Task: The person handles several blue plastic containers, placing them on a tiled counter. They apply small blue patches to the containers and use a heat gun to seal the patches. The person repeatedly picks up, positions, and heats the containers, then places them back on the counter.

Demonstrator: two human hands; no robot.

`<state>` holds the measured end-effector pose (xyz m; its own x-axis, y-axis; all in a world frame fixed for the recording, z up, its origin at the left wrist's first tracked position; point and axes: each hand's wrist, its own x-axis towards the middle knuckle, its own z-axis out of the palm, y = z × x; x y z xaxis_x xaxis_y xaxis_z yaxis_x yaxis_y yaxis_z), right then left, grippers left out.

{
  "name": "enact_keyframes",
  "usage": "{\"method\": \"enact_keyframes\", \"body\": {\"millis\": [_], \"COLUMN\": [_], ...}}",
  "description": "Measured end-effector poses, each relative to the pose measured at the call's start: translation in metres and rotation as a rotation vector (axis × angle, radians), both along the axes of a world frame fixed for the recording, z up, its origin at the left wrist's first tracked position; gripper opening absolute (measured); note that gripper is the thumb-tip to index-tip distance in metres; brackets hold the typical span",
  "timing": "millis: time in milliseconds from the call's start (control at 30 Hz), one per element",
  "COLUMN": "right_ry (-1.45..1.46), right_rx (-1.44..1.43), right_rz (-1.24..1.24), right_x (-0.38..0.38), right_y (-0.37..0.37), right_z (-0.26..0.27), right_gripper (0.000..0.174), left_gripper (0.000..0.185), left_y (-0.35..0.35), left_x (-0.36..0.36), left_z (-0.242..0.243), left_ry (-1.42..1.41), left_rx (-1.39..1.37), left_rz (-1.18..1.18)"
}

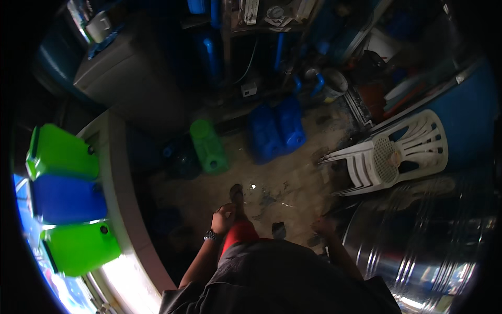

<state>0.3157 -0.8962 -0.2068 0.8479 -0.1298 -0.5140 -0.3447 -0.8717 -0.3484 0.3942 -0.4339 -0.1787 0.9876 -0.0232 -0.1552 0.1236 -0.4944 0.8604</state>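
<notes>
My left hand (223,219), with a metal-banded watch (210,235) on its wrist, hangs beside my red shorts (240,234). Its fingers are curled, and I see nothing in them. My right hand (324,226) is low on the other side, dark and blurred, apparently empty; its finger position is unclear. On the floor ahead stand a green plastic jerrycan (210,147) and two blue plastic jerrycans, one at the left (264,135) and one at the right (291,125). A large clear bottle (182,161) sits in shadow by the green jerrycan.
At left, a ledge (127,188) bears green and blue containers (70,200). Stacked white plastic chairs (386,159) stand at right, above a large ribbed shiny metal tank (415,243). A bucket (335,84), blue pipes (317,84) and a shelf (270,28) are at the back. The floor (290,176) looks wet in spots.
</notes>
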Motion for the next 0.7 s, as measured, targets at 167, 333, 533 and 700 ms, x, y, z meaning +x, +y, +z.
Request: {"method": "enact_keyframes", "body": {"millis": [167, 333, 533, 700], "right_ry": [0.557, 0.217, -0.058, -0.139], "right_rx": [0.193, 0.193, 0.230, 0.313], "right_rz": [-0.353, -0.235, -0.043, -0.222], "right_x": [0.081, 0.202, 0.365, 0.493], "right_y": [-0.012, -0.012, -0.002, -0.015], "right_z": [0.000, -0.026, -0.117, -0.236], "right_gripper": [0.056, 0.047, 0.064, 0.072], "left_gripper": [0.037, 0.048, 0.049, 0.056], "left_y": [-0.011, -0.032, -0.087, -0.150], "left_x": [0.139, 0.255, 0.333, 0.347], "left_z": [-0.041, -0.067, -0.127, -0.206], "left_ry": [0.356, 0.402, 0.539, 0.568], "left_rx": [-0.133, 0.026, 0.067, -0.206], "left_rz": [-0.138, -0.266, -0.275, 0.033]}}
